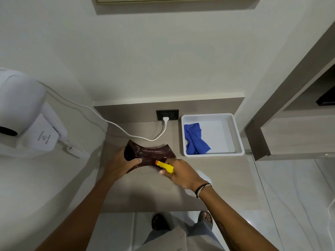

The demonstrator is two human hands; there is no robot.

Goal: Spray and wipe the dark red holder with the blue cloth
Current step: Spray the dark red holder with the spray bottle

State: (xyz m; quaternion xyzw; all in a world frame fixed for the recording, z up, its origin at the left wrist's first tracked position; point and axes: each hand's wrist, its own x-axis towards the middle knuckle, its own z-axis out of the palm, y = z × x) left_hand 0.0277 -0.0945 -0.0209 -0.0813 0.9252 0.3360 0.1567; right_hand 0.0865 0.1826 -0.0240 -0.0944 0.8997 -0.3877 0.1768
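The dark red holder [152, 154], curved and glossy with flared ends, is tilted above the grey counter [145, 192]. My left hand [120, 164] grips its left end, thumb across the front. My right hand [181, 173] is closed around a spray bottle with a yellow nozzle [165, 166]; the nozzle points left at the holder, almost touching it. The bottle's body is mostly hidden under my hand. The blue cloth [194, 139] lies crumpled in the left part of a white tray [237, 134], apart from both hands.
A white wall-mounted hair dryer [21, 113] hangs at left, its coiled cord [78, 151] near the holder. Its white cable [126, 133] crosses the counter to a black socket [167, 115]. Grey shelving [293, 136] stands at right. My feet are below the counter's front edge.
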